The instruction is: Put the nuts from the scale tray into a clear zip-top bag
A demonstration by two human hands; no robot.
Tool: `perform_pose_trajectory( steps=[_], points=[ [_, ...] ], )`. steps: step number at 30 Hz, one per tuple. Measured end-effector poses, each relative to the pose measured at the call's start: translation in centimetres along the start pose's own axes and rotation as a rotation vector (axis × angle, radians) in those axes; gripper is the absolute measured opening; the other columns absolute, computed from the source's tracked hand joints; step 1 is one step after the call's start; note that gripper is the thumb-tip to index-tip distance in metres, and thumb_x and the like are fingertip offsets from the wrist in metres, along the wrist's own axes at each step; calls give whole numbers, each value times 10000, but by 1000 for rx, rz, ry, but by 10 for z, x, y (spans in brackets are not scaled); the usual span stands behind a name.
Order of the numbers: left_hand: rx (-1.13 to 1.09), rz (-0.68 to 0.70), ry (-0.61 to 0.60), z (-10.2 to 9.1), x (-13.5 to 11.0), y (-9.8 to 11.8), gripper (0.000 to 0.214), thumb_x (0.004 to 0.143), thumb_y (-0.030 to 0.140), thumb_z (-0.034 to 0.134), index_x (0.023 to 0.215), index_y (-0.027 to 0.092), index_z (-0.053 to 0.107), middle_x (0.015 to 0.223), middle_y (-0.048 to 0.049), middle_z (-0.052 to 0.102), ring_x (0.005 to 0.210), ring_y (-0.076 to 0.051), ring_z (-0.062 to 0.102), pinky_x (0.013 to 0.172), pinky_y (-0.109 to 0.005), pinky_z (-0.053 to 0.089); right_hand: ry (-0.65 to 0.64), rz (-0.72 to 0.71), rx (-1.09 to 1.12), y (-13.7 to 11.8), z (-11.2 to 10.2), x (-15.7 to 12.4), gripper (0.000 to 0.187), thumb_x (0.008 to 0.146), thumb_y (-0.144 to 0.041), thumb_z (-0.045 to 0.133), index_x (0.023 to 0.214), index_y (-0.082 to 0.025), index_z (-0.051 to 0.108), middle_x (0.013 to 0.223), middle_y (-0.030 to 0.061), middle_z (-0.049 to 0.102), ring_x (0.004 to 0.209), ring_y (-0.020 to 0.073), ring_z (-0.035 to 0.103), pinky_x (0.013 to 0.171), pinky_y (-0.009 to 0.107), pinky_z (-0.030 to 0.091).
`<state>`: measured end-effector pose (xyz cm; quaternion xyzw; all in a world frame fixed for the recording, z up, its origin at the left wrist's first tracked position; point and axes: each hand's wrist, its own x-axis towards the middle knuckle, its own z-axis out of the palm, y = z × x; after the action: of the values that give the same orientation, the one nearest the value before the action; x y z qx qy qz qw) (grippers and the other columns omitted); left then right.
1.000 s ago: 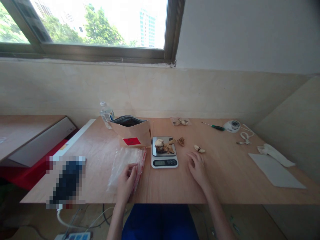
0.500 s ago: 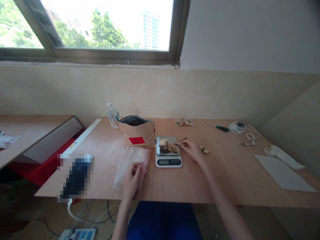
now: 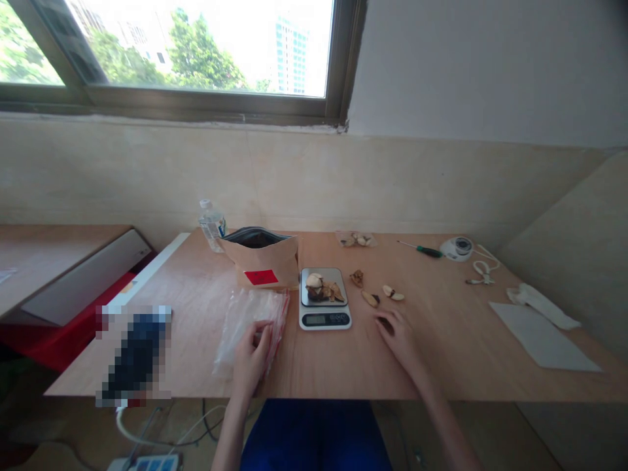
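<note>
A digital kitchen scale (image 3: 325,320) stands in the middle of the table with several brown and cream pieces (image 3: 318,288), which look like dried mushroom, on its plate. More such loose pieces (image 3: 370,299) lie to the right of it. Just in front of them my right hand (image 3: 400,340) rests on the wood, fingers loosely bent and apart, with nothing visible in it. My left hand (image 3: 252,356) lies curled on the right side of a stack of clear zip bags (image 3: 240,320) with red edges. Nothing shows between its fingers.
Behind the bags stands an open brown paper pouch (image 3: 267,261) with a red label, next to a plastic bottle (image 3: 212,226). A filled clear bag (image 3: 356,239), green-handled screwdriver (image 3: 428,251), white camera (image 3: 457,248) and white sheet (image 3: 542,337) lie further back and right. A pixelated dark object (image 3: 135,356) is left.
My right hand has let go of a brown piece, which now lies right of the scale, and has drawn back toward the table's front. My left hand stays on the bags. The view shifted slightly.
</note>
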<state>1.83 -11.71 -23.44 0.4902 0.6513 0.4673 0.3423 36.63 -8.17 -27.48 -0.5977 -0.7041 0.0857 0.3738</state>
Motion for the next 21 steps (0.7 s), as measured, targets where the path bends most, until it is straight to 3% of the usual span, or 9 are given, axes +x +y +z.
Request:
perform_pose_trajectory(
  steps=[6,10,14,17,21],
  points=[
    [-10,5,-13,0,0,-3,383,791,492,523,953,167,646,770,-40,669,642,-186,578,617,-287,422,-38,41,262,-40,2,44,264,859,-331,480,1011,-216,662,1070,82,678,999,227,627,889,396,490],
    [-11,21,-29,-1,0,-8,372,815,478,500,974,169,632,731,-29,655,648,-185,580,622,-286,424,-110,-21,464,-63,28,94,220,819,-289,528,953,-206,681,1082,72,682,1028,211,625,926,375,478],
    [-29,20,-34,-1,0,-8,383,808,483,501,970,162,633,710,-29,653,642,-189,586,607,-288,430,-265,-40,512,-64,49,123,247,784,-203,503,949,-192,686,1052,66,694,995,191,640,922,372,481],
    [-18,20,-33,-1,-1,-6,374,806,473,497,962,162,636,702,-29,655,631,-187,588,598,-289,434,-311,-64,518,-58,44,122,362,763,-142,437,1042,-194,661,1096,63,680,1036,182,624,956,384,457],
    [-3,36,-18,-1,-1,-6,351,805,461,497,944,171,638,705,-26,657,623,-180,587,599,-283,434,-159,4,522,-50,20,87,410,738,-139,418,1078,-202,640,1147,65,655,1096,195,590,977,395,440]
  ],
)
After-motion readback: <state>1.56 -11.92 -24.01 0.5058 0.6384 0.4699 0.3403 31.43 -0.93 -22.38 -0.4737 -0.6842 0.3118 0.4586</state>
